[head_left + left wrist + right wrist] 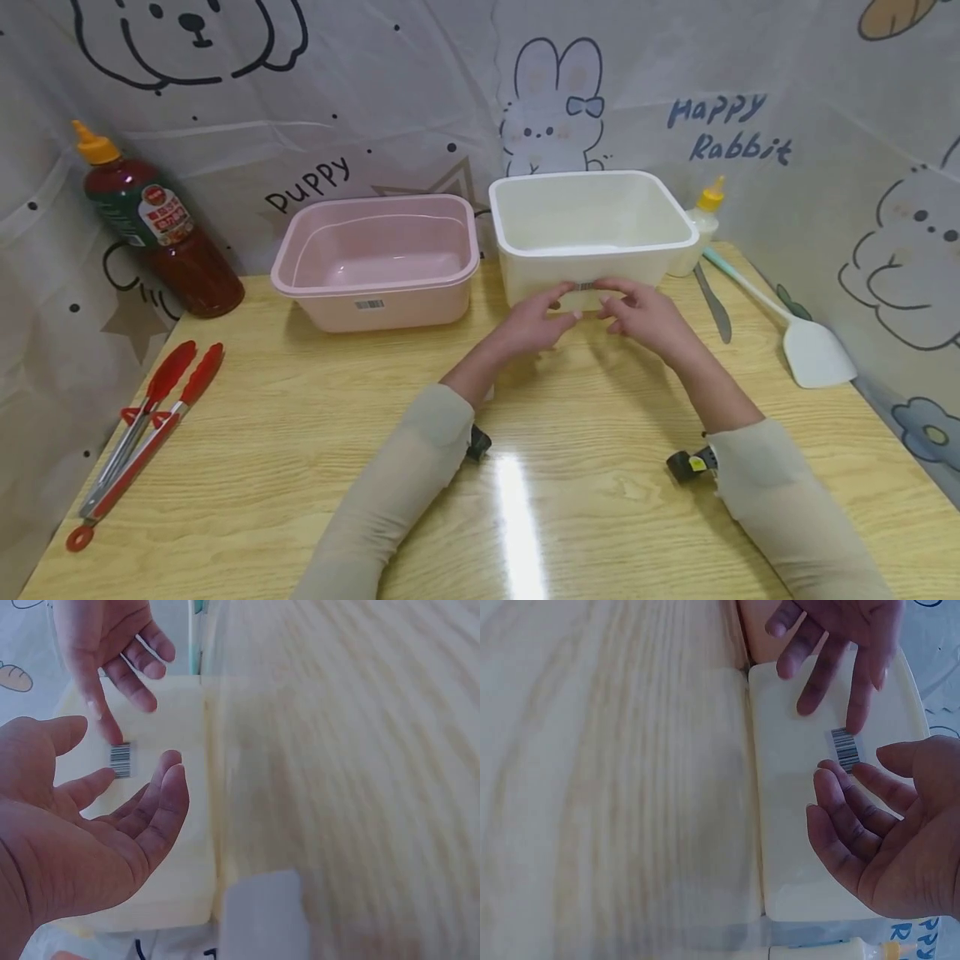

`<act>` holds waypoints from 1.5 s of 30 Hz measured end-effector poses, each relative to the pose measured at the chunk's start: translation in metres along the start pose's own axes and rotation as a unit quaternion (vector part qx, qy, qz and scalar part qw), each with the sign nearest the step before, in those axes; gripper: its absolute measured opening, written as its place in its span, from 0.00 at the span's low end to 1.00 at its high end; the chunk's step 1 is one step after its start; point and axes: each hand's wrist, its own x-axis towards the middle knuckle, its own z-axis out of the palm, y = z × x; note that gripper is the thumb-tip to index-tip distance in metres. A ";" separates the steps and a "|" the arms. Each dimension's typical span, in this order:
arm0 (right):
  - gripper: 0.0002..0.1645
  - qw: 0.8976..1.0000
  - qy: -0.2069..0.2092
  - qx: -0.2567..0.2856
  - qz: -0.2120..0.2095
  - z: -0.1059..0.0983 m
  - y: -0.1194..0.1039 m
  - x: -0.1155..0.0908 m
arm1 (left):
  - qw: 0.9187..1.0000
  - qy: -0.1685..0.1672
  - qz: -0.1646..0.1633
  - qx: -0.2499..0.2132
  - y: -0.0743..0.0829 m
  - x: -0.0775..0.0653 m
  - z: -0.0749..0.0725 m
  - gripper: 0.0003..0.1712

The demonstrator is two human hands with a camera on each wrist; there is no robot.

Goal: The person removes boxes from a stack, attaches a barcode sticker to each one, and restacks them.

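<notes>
A white rectangular basin (pixel 540 271) stands at the back of the wooden table, with a small barcode sticker (pixel 121 760) on its front wall. Both hands are at that wall, one on each side of the sticker. The index fingertip of the left hand (pixel 534 323) is at the sticker's left edge. From the other side, the right hand (pixel 643 315) brings its index fingertip to the right edge. Their other fingers are loosely bent, and neither hand holds anything. In the right wrist view, both index fingertips appear to touch the sticker's ends.
A pink basin (pixel 375 304) sits left of the white one. Further left are a red sauce bottle (pixel 168 233) and red-tipped tongs (pixel 150 433). Right of the white basin are a small yellow-capped bottle (pixel 701 229), a knife (pixel 714 307) and a white spatula (pixel 813 354).
</notes>
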 end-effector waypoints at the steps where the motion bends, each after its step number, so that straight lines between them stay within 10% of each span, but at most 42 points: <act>1: 0.29 1.000 -0.001 0.001 0.001 0.000 0.002 0.000 | 1.000 0.000 0.000 0.005 -0.001 0.000 0.000 0.35; 10: 0.31 0.999 -0.045 -0.002 -0.018 0.006 0.005 0.002 | 0.999 -0.005 0.006 0.044 -0.003 0.004 0.009 0.36; 21: 0.29 1.000 -0.005 -0.015 -0.012 -0.004 0.005 -0.003 | 1.000 -0.003 0.015 0.006 -0.004 0.000 -0.003 0.35; 31: 0.28 0.999 -0.021 -0.023 -0.037 0.006 0.003 0.003 | 0.996 -0.008 0.033 0.085 -0.006 0.007 0.007 0.35; 45: 0.31 1.000 -0.006 -0.023 -0.007 -0.005 0.003 -0.003 | 0.999 0.013 0.030 0.017 -0.007 -0.001 -0.006 0.34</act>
